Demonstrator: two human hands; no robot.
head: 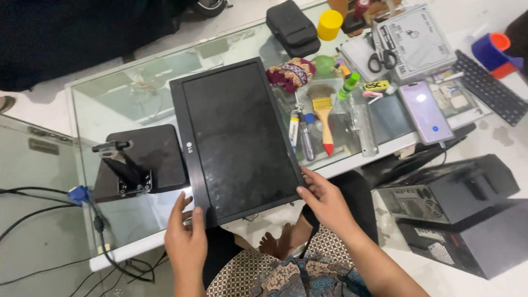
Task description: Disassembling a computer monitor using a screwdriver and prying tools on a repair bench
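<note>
Black monitor (234,140) lies screen-up across the glass table (110,99) at frame centre. Both hands grip its near edge: left hand (187,239) at lower left, right hand (324,201) at lower right corner. Farther, a paintbrush (323,113) and phone (426,111) lie right.

Black monitor (234,140) with dusty dark screen. Black stand (140,162). Clear greenish glass table (110,99) with white edge. Brush (323,115): tan bristles, yellow handle, red tip. Yellow cup (329,25). Maroon patterned cloth (291,73). Lilac phone (425,111). Black keyboard (490,88). Black-handled scissors (381,56). Blue plug (78,194).
</note>
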